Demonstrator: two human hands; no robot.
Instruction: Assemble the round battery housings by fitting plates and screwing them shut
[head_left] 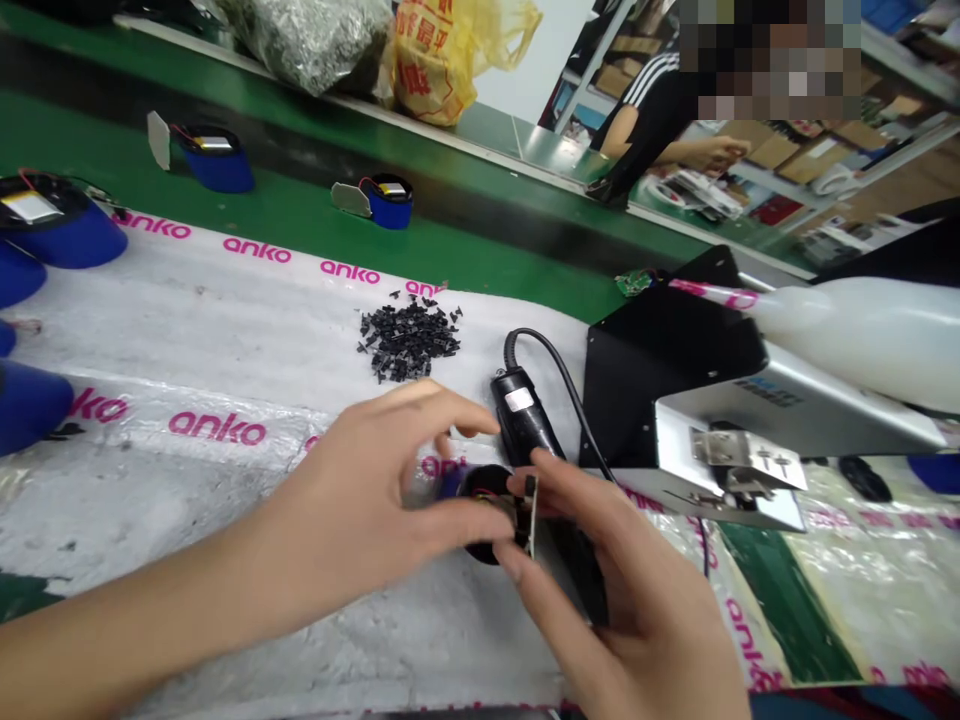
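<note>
— Both hands low in the frame, right up against the lens. What's the left hand (360,500) got?

— Thumb and fingers pinched around a small round black part (484,500), dead centre at the bottom, just above the white anko-printed sheet (225,340).

— And the right hand (630,590)?

— Coming in from the lower right, fingertips closed on the same black part, with a thin flat metal piece (531,515) standing upright between them. Both grips narrow and tight.

— Behind the fingers?

— Black corded hand tool (521,415) lying on the sheet, its cable curling up and off to the right. Just right of that, a black and silver machine (705,400), and a white plastic bottle (862,335) poking in from the right edge.

— Further up?

— Pile of tiny black bits (409,340) mid-frame. Blue round housings (56,235) stacked at the left edge, two more out on the green belt (315,215).

— Top of the picture?

— Yellow bag (442,55) and a grey one beside it, and another person (660,115) at the upper right, hands at their own bench.
</note>
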